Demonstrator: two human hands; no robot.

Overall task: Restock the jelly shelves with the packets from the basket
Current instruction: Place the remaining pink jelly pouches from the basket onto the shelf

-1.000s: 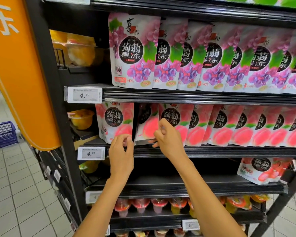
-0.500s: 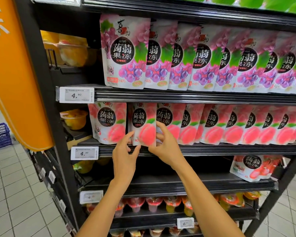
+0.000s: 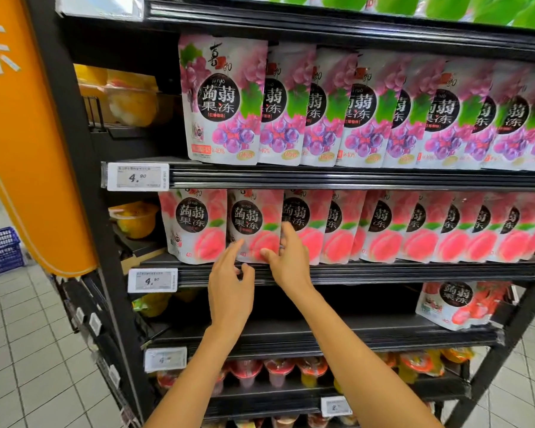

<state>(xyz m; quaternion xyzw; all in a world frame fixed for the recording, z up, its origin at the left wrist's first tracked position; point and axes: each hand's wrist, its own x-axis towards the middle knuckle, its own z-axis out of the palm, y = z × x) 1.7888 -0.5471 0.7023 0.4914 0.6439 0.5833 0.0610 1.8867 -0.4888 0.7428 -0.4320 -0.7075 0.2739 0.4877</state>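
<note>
A row of pink peach jelly packets stands on the middle shelf [image 3: 383,273]. The second peach packet from the left [image 3: 254,223] stands upright, facing front. My right hand [image 3: 288,261] pinches its lower right edge, thumb on the front and fingers at the side. My left hand [image 3: 229,288] is just below the shelf lip with its fingers relaxed; the index fingertip touches the packet's lower left corner. Purple grape jelly packets [image 3: 226,100] fill the shelf above. A blue basket [image 3: 0,251] sits on the floor at the far left.
One red strawberry jelly packet [image 3: 457,304] lies at the right of the otherwise bare shelf below. Jelly cups [image 3: 275,370] line the lower shelf. Price tags [image 3: 138,177] hang on the shelf lips. An orange pillar [image 3: 28,134] stands to the left.
The packet was turned from edge-on to face front and set upright in the row. My left hand has dropped lower, leaving only a fingertip on it.
</note>
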